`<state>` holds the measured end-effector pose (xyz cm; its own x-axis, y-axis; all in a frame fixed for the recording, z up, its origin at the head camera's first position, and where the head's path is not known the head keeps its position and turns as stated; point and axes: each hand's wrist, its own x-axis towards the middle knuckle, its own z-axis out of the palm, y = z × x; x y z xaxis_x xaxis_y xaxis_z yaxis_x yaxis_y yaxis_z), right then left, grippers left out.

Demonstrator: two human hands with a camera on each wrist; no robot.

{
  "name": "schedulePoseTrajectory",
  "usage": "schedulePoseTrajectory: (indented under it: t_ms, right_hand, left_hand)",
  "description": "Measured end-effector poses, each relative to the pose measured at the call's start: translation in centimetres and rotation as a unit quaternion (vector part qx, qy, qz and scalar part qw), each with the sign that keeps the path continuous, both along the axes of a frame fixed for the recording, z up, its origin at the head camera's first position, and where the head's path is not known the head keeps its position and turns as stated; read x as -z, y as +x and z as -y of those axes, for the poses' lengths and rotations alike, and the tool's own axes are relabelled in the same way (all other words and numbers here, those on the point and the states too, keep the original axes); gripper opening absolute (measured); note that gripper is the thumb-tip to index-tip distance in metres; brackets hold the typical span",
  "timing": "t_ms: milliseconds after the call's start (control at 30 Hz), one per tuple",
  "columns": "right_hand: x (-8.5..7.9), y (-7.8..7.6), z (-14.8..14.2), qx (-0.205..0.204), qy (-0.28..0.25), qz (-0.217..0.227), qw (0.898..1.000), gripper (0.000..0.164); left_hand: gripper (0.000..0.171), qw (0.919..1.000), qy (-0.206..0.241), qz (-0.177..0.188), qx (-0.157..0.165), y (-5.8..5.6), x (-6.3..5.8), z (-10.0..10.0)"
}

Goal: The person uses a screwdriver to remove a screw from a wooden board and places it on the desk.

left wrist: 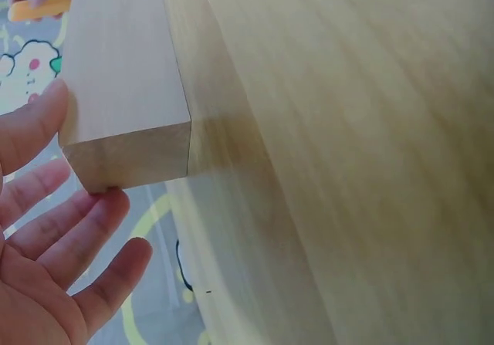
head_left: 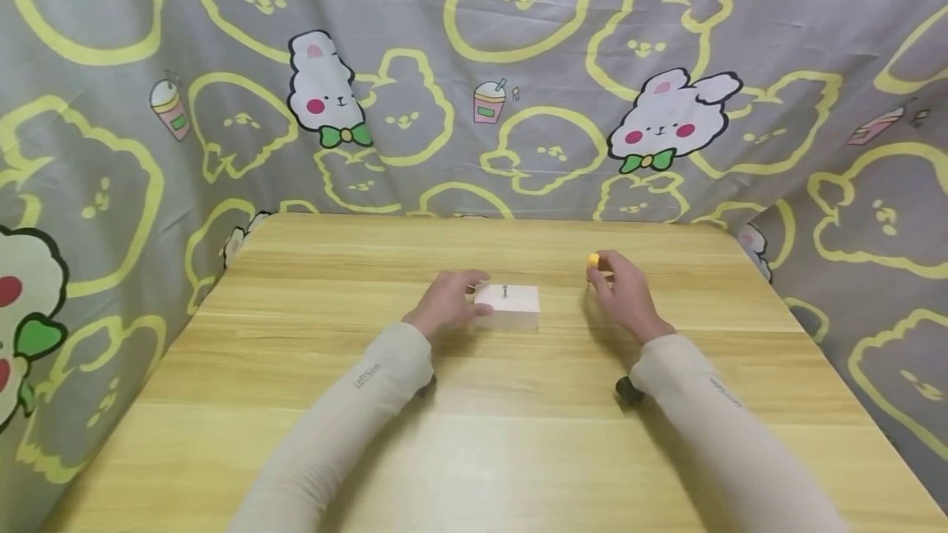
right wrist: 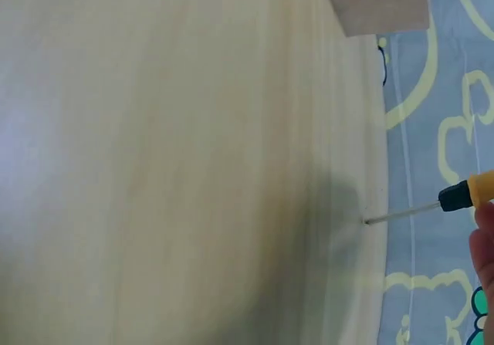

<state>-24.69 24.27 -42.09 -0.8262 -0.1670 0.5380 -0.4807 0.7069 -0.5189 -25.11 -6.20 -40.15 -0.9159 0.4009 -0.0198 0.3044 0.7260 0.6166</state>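
Observation:
A pale wooden block (head_left: 511, 315) lies on the table, with a small metal screw (head_left: 505, 292) standing upright in its top. My left hand (head_left: 447, 301) holds the block's left end between thumb and fingers. In the left wrist view, the thumb lies along one side of the block (left wrist: 123, 63) and fingertips touch its lower edge. To the right of the block, my right hand (head_left: 624, 290) grips a screwdriver (head_left: 593, 261) by its yellow handle. Its thin shaft and black collar show in the right wrist view, where the screwdriver (right wrist: 455, 196) points away from the fingers.
The wood-grain table (head_left: 474, 451) reaches back to a grey curtain (head_left: 415, 15) with yellow outlines and rabbit prints, which hangs behind and on both sides. Dark wrist devices show under both cuffs, one of them a black device (head_left: 629, 391) by the right sleeve.

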Motion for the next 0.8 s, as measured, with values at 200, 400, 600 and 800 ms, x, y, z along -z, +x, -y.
schedulePoseTrajectory:
  t_ms: [200,400,600,800]
  right_hand:
    - [-0.5,-0.4,0.8,0.000,-0.044,-0.010,0.999,0.023]
    - [-1.4,-0.5,1.4,0.003,-0.077,-0.008,0.997,0.027]
    - [-2.0,-0.8,2.3,0.002,-0.101,-0.005,0.995,0.032]
    - [-2.8,-0.9,2.8,-0.009,-0.107,-0.027,0.994,0.030]
  left_hand:
    - [0.059,1.0000,0.006,0.002,-0.002,-0.1,0.0,0.1]
    - [0.059,0.9999,0.003,0.007,-0.007,-0.2,0.1,-0.2]
    - [0.055,0.9992,-0.020,0.024,-0.024,0.0,0.0,-0.4]
    - [0.054,0.9983,-0.013,0.040,-0.040,0.0,0.0,-0.7]
